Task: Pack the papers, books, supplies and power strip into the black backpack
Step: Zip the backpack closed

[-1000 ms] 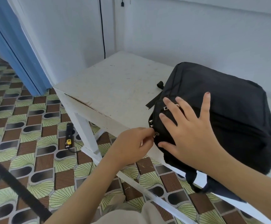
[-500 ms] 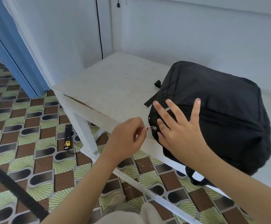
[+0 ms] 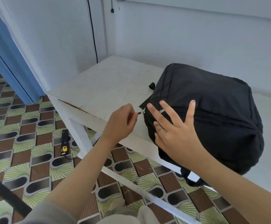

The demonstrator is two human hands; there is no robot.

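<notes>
The room is bright with soft, even light; the white walls (image 3: 180, 38) look a bit blue; shadows are faint; the black backpack (image 3: 212, 110) is so dark its folds hardly show; the blue frame (image 3: 10, 62) leans from the wide lens; the dark strap (image 3: 6, 194) low on the left is blurry.

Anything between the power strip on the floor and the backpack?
The backpack itself: it looks zipped shut, with the left hand pinching the zipper pull and the right hand flat on top. The power strip lies on the floor by the table leg.
</notes>
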